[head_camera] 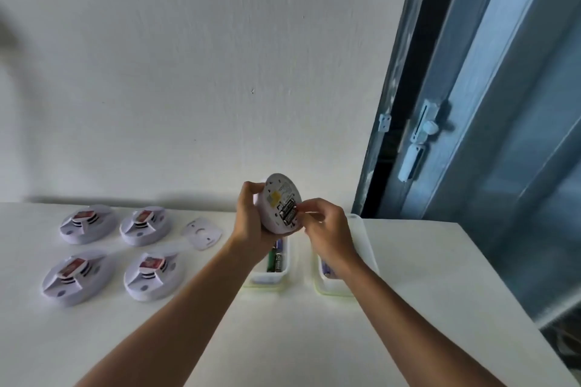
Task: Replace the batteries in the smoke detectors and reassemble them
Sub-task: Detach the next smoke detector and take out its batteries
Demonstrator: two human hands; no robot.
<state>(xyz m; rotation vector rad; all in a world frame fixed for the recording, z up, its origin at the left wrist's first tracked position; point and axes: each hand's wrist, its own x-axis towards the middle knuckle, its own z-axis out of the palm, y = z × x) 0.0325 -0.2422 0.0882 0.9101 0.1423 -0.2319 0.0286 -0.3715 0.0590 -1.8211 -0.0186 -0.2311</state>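
A detector (280, 203) is gripped by the left hand (251, 219) above the left tray (269, 276), its open back turned up. The batteries (288, 211) in its compartment are pinched by the right hand's (327, 229) fingers (304, 206). Left of the tray, a cover (202, 233) and four detectors (116, 251) are laid on the desk (283, 339).

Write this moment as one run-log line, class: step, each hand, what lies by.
step: battery swap | left hand: holds smoke detector | right hand: fingertips at battery compartment | by: backplate, four detectors
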